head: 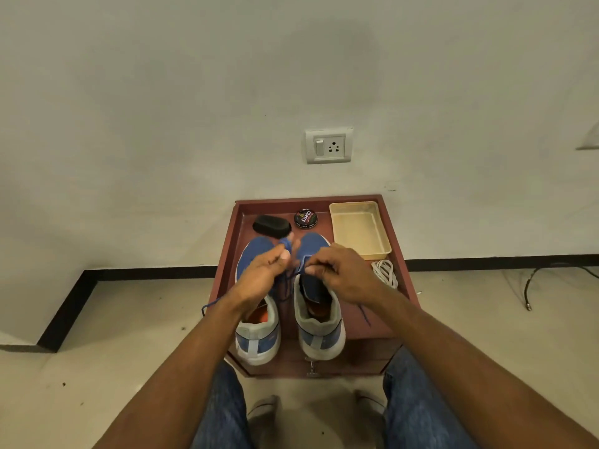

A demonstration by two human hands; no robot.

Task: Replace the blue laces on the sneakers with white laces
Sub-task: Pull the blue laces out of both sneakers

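Blue fabric lace point(285, 283), thin, limp and light, runs above the two blue sneakers point(319, 306) on the brown wooden stand point(382, 322). Left hand point(264, 273) pinches wound lace; right hand point(340, 273) pinches it near the eyelets. Grip near eyelets; slack tangles.

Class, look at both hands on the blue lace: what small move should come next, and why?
Probably the left hand should keep pulling the blue lace out of the right sneaker while the right hand steadies it at the eyelets. Lace is wound on the left fingers, yet some seems threaded still, and the white laces lie unused beside it.
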